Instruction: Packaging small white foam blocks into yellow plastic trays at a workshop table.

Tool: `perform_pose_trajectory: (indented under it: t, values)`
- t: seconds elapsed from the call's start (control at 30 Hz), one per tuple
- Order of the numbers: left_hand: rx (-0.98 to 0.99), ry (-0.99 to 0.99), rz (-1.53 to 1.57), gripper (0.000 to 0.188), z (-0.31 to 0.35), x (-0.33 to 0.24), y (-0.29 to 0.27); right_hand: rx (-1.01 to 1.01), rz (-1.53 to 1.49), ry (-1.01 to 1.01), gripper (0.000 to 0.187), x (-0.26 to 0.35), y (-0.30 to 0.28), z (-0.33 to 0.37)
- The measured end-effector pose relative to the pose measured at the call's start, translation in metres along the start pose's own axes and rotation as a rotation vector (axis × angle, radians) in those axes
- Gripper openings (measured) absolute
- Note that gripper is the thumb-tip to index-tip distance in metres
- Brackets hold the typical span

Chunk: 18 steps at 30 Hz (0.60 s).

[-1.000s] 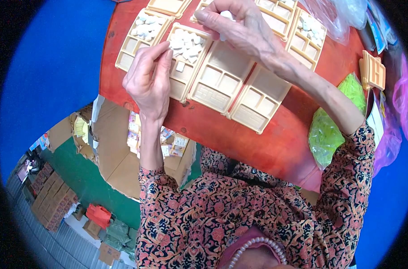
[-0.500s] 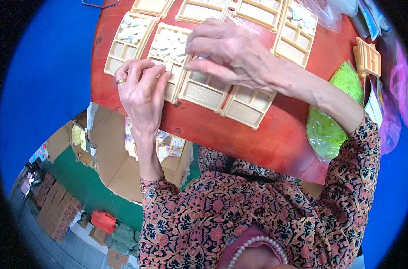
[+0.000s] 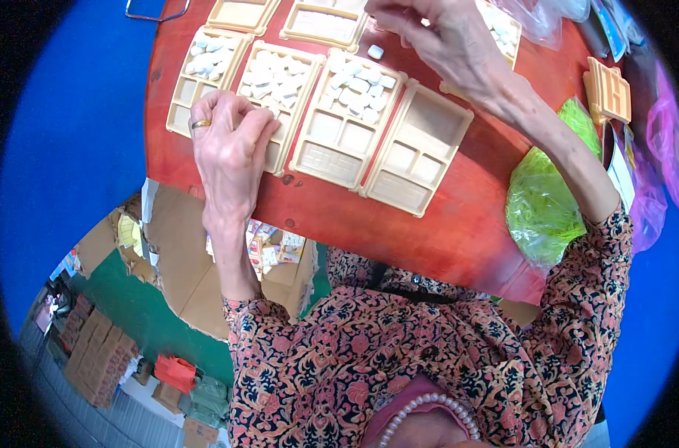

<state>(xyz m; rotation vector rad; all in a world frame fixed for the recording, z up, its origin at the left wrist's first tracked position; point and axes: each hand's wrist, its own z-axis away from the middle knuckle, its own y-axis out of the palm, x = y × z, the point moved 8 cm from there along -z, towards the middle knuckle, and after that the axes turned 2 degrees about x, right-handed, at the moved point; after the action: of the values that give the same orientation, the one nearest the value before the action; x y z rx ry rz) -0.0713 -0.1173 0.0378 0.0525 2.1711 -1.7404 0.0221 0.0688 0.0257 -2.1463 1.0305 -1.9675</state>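
Left of the unfilled compartment tray (image 3: 415,162), three trays (image 3: 326,154) hold white pieces (image 3: 359,86); whether left hand (image 3: 227,142) or right hand (image 3: 451,41) has one in grip, I can't tell.

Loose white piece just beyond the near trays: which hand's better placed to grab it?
Likely the right hand: it hovers close to the loose white piece. The left hand is farther off, down at a tray.

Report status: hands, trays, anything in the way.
Left hand over second tray from left, near row, grip hidden. Right hand at picture's top edge, grip unclear. White pieces in three near trays; one loose piece off-tray.
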Motion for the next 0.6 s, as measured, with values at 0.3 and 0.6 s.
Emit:
perform_pose_trajectory:
  t: [0.3, 0.6]
  values:
    - [0.046, 0.043, -0.035, 0.016, -0.005, -0.003, 0.008, 0.267, 0.278, -0.093, 0.011, -0.002, 0.032, 0.012]
    - [-0.065, -0.013, 0.054, 0.015, -0.01, -0.009, -0.008, 0.346, 0.069, 0.064, 0.01, 0.006, 0.007, 0.009]
